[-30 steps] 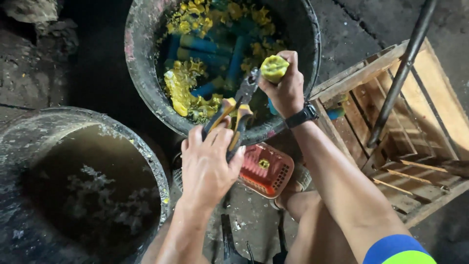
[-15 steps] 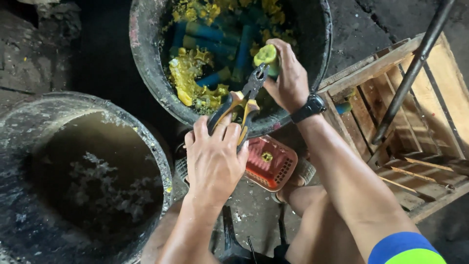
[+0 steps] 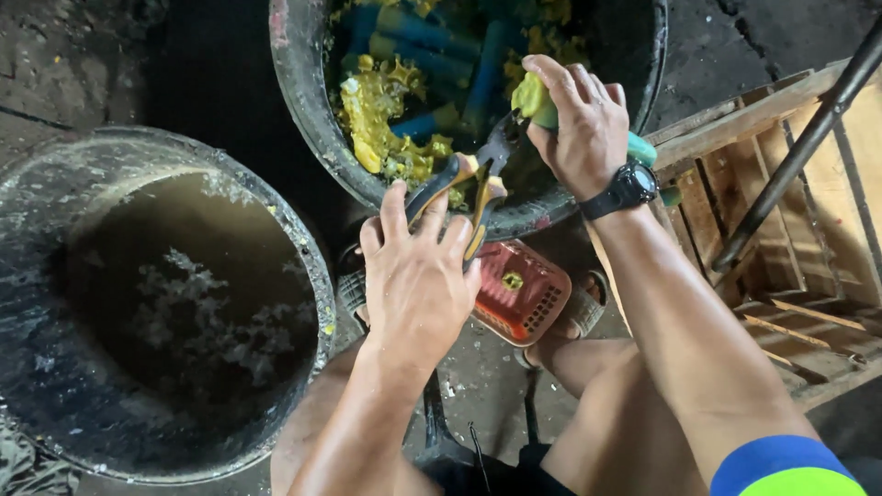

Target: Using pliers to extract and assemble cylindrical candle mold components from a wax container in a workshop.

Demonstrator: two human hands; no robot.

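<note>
Two tubs (image 3: 303, 119), one crate (image 3: 790, 230), one pliers (image 3: 473, 179). Left hand (image 3: 418, 276) grips the pliers' handles; right hand (image 3: 583, 124) clasps a yellow-green piece (image 3: 533, 96) at the pliers' tip, over the far tub.

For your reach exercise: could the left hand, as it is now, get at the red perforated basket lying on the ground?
Probably yes: the left hand grips the pliers right beside the red basket, with nothing between them, though it would have to free its fingers first.
</note>
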